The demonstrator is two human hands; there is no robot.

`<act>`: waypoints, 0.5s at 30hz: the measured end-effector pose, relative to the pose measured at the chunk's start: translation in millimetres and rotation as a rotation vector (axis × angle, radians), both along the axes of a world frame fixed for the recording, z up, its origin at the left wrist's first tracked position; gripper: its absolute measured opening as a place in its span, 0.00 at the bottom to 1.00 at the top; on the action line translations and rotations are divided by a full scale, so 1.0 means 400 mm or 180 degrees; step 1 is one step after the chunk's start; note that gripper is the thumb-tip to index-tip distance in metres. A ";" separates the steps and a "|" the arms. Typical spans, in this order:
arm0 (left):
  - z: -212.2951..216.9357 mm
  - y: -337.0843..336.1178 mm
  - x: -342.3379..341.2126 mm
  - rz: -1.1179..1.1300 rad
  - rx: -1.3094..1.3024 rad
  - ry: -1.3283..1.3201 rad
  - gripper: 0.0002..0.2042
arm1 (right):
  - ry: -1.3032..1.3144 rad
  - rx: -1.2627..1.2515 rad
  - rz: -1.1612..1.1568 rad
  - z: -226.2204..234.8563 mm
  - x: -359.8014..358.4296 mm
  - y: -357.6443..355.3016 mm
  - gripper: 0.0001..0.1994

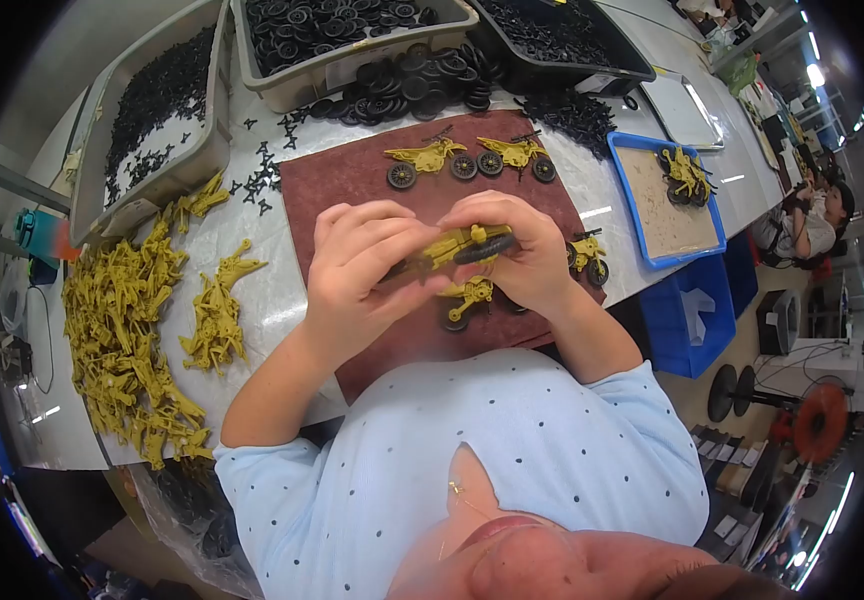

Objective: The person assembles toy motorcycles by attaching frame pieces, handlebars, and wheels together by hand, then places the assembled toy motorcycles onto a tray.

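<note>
Both hands close around a yellow toy motorcycle [449,249] with a black wheel, raised over a dark red cloth [322,190]. My left hand [357,262] grips its left end, the fingers hiding much of that side. At the other end, beside the black wheel, my right hand [524,248] has its fingers wrapped round the toy. Just below the hands, another yellow toy motorcycle [470,294] lies on the cloth, partly covered. Beyond the hands stand two more, a left toy motorcycle [426,158] and a right toy motorcycle [514,156]. One further toy motorcycle [588,258] rests by my right wrist.
Yellow toy frames [132,340] lie heaped at the left. Along the back are a grey bin [222,130] of small black parts, a bin of black wheels [352,55] and a black bin [642,65]. A blue tray [717,215] holds toy motorcycles at the right, above a blue crate [687,345].
</note>
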State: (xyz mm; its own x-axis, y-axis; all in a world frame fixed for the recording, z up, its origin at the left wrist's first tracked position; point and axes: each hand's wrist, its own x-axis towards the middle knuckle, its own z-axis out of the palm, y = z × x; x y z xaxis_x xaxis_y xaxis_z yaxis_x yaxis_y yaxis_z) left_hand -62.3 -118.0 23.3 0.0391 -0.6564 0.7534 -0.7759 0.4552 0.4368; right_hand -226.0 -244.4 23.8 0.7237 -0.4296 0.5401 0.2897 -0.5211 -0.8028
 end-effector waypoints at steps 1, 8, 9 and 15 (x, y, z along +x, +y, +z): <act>0.005 -0.003 -0.009 0.0025 -0.0131 0.0106 0.20 | 0.0003 -0.0046 0.0023 -0.002 0.000 0.005 0.23; 0.010 0.003 -0.012 0.0089 -0.0394 -0.0079 0.18 | 0.0013 0.0161 0.0111 -0.005 -0.002 0.032 0.23; 0.016 0.005 -0.012 0.0054 -0.0365 -0.0106 0.18 | 0.0014 0.0160 0.0108 -0.005 -0.006 0.035 0.23; 0.024 0.022 -0.034 0.0187 -0.0315 -0.0166 0.16 | -0.0068 0.0119 0.0080 -0.011 -0.014 0.059 0.20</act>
